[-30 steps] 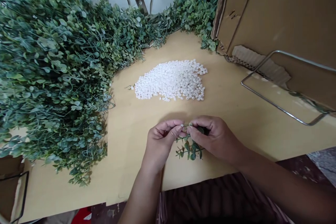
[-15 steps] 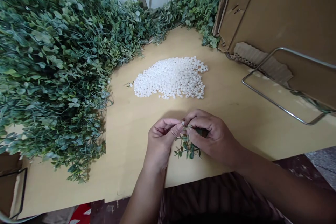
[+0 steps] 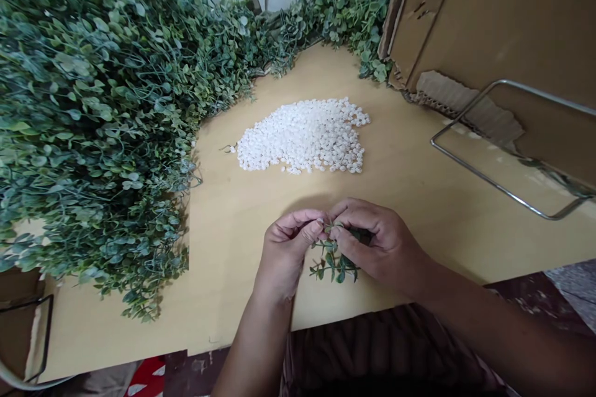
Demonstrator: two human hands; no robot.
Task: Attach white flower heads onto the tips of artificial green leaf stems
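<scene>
joining or seating at the fingertips seems to be the step in hand: a leafy green sprig (image 3: 341,275) is held near one end, just above the worktop (image 3: 395,186), toward its front edge. by the grip of the left hand (image 3: 283,254), thumb against finger, what looks like a tiny white piece (image 3: 320,221) is pinched; by the right hand (image 3: 384,248), the sprig's stem is pinched close beside it. whether piece and stem are touching cannot be told, as the contact is hidden by the fingers. for the next move, a steady stem and a small, straight push would be called for, judging by the closeness of the fingertips. counted, two hands are seen, one sprig, one white pile (image 3: 302,136) whose pieces are too many to be numbered, one loose piece (image 3: 233,149) beside its left end, one silver wire frame (image 3: 552,218) and heaped foliage (image 3: 93,105), its separate sprigs uncountable.
</scene>
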